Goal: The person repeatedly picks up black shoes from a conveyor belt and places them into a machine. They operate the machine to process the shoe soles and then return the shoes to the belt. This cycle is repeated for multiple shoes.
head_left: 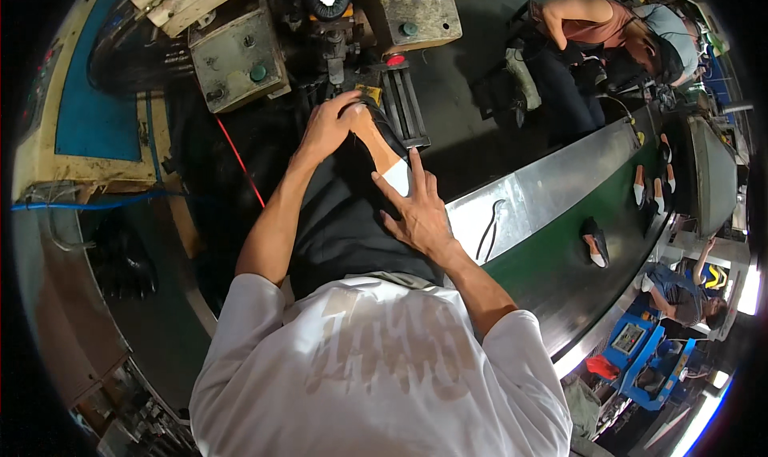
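Note:
A black shoe upper on a tan last (pixel 382 137) lies in front of me at a grimy machine. My left hand (pixel 328 125) closes over its toe end, next to a yellow machine part (pixel 370 93). Against the heel side of the shoe rests my right hand (pixel 416 205), fingers spread flat, where a white patch (pixel 398 177) shows. A black apron (pixel 344 217) covers my lap under both hands.
The machine (pixel 320 33) has grey control boxes with green buttons and a red button (pixel 395 59). A green conveyor (pixel 560 249) with a steel edge runs on the right, carrying several black shoes. Other people work at the top right (pixel 608 25) and lower right (pixel 680 297).

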`<action>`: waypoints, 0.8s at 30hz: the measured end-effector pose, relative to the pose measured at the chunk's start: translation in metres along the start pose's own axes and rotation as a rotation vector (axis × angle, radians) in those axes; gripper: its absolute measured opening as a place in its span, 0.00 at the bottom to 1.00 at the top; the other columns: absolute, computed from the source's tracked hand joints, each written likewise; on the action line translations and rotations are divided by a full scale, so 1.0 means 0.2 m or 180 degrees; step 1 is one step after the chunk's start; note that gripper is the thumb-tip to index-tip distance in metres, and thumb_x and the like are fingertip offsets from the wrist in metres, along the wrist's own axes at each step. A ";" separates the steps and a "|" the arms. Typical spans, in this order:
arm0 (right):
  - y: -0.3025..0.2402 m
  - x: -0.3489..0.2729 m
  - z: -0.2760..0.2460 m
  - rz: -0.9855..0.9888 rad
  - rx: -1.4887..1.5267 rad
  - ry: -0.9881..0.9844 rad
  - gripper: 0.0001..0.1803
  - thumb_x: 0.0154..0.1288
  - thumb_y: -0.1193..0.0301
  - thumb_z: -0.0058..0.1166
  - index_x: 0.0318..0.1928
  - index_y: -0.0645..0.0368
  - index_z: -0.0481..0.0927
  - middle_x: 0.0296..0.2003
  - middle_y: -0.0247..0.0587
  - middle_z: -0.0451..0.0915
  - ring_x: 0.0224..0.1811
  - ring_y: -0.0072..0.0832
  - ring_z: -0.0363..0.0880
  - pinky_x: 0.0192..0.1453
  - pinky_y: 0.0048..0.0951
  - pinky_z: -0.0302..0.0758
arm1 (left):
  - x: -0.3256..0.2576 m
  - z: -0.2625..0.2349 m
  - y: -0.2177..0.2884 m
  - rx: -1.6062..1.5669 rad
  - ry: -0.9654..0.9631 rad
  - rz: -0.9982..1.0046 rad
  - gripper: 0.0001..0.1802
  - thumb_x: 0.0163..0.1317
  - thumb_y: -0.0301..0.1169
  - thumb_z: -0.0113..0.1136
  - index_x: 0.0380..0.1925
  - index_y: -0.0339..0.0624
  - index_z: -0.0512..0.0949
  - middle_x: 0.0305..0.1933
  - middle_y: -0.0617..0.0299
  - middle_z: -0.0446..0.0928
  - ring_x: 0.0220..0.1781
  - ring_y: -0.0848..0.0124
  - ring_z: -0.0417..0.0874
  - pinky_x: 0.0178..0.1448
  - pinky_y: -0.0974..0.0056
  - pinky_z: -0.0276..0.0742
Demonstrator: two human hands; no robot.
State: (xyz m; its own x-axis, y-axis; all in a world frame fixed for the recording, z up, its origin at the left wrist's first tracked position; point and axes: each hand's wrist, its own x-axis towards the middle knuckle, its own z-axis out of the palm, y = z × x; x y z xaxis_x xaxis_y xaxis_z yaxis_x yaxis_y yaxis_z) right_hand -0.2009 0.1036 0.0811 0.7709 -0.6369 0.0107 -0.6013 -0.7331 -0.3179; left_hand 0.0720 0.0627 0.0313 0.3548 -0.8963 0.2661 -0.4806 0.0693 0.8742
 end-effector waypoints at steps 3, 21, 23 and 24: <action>-0.01 0.01 -0.05 0.0072 0.0124 -0.0041 0.42 0.60 0.60 0.75 0.76 0.30 0.76 0.83 0.71 0.44 0.68 0.62 0.69 0.70 0.53 0.78 | -0.02 0.07 -0.05 0.0299 0.0266 -0.0079 0.16 0.78 0.35 0.57 0.52 0.34 0.85 0.46 0.36 0.86 0.50 0.38 0.88 0.52 0.48 0.84; 0.13 0.29 -0.40 0.0547 0.0560 0.0700 0.37 0.61 0.64 0.75 0.72 0.37 0.81 0.81 0.73 0.52 0.75 0.69 0.67 0.73 0.58 0.75 | 0.90 -0.43 -0.13 -0.1130 0.1139 -0.0664 0.39 0.80 0.55 0.58 0.76 0.35 0.70 0.70 0.51 0.79 0.68 0.64 0.80 0.70 0.58 0.76; 0.14 0.44 -0.53 0.0528 0.0381 0.0872 0.37 0.61 0.64 0.74 0.72 0.39 0.81 0.82 0.73 0.51 0.73 0.67 0.69 0.71 0.56 0.76 | 1.15 -0.49 -0.06 -0.2501 0.0338 -0.1081 0.44 0.78 0.55 0.60 0.82 0.38 0.61 0.77 0.49 0.72 0.74 0.62 0.76 0.72 0.55 0.77; 0.14 0.52 -0.59 0.0491 0.0338 0.0940 0.37 0.61 0.64 0.74 0.72 0.40 0.81 0.82 0.73 0.51 0.72 0.67 0.70 0.71 0.56 0.77 | 1.23 -0.50 0.01 -0.3269 -0.0090 -0.1385 0.46 0.77 0.54 0.63 0.83 0.39 0.59 0.77 0.49 0.71 0.75 0.62 0.75 0.72 0.54 0.77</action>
State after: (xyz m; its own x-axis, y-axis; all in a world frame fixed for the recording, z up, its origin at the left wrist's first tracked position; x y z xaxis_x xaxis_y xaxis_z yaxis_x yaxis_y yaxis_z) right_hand -0.1624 -0.0124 0.1848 0.5693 -0.7911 0.2238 -0.6687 -0.6039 -0.4338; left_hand 0.2388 -0.1137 0.1386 0.3070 -0.9410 -0.1425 0.5760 0.0645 0.8149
